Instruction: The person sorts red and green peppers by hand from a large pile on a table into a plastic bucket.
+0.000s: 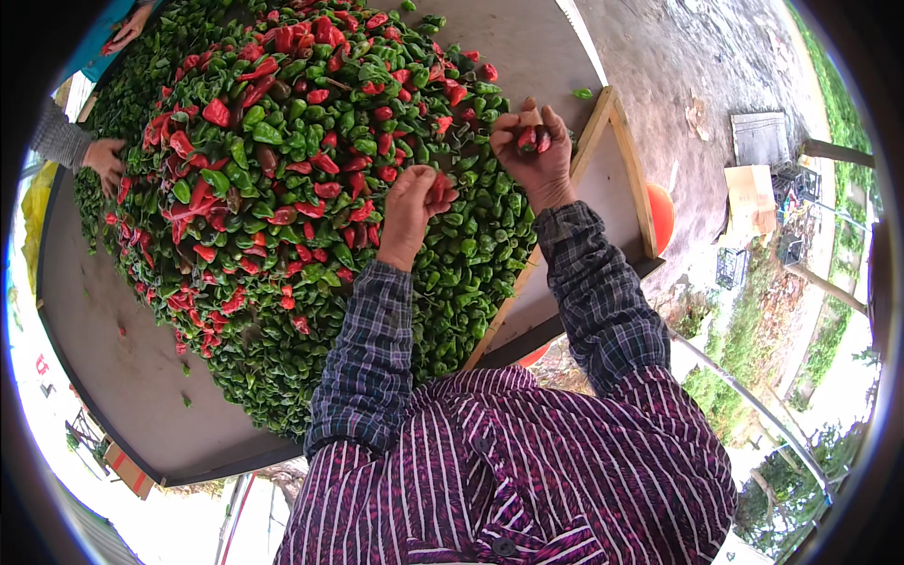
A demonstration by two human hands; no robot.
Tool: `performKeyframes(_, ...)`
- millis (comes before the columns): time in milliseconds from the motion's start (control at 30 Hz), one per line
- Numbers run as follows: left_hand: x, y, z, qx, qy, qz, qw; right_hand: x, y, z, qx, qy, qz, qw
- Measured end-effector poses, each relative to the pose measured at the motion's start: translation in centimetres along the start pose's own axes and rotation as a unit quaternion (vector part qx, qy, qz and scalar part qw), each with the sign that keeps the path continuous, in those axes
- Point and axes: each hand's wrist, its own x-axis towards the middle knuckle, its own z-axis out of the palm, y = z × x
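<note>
A broad heap of green peppers (480,282) mixed with red peppers (326,164) covers much of the grey tabletop (141,360) before me. Above the heap's right part, my left hand (411,208) pinches a red pepper (439,188) between thumb and fingers. My right hand (531,152) is raised beside a wooden frame, its palm turned up. Dark red peppers (531,138) rest in its curled fingers; their exact number is hard to tell.
Another person's hand (104,164) touches the heap's left edge, and a second hand (131,30) shows at upper left. A wooden frame (628,169) stands at the table's right side, with an orange-red rounded object (659,215) behind it. Cardboard (750,205) and plastic crates (732,267) lie on the ground.
</note>
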Motion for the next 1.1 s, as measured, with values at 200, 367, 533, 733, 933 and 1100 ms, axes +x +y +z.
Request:
performKeyframes(200, 2.3, 3.7, -0.5, 0.384, 0.061, 0.181, 0.904, 1.1, 1.1, -0.2, -0.138, 0.048, 0.077, 0.986)
performKeyframes(367, 6.0, 4.1, 3.2, 0.714, 0.102, 0.227, 0.655, 4.4, -1.5, 0.4, -0.841, 0.094, -0.045, 0.532)
performKeyframes(533, 8.5, 1.7, 2.7, 0.735, 0.141, 0.254, 0.612, 7.3, -0.1, -1.3, -0.973, 0.068, -0.081, 0.203)
performKeyframes(733, 4.0, 1.2, 0.5, 0.470, -0.036, 0.211, 0.856, 5.5, -2.1, -2.3, -0.924, -0.015, -0.163, 0.346)
performKeyframes(933, -4.1, -0.2, -1.1, 0.413, -0.107, 0.238, 0.873, 1.9, -5.9, -1.3, -0.504, 0.134, -0.013, 0.853)
performKeyframes(1100, -5.3, -0.3, -0.9, 0.237, -0.079, 0.174, 0.952, 7.3, -8.1, -1.0, -0.713, 0.143, -0.077, 0.682)
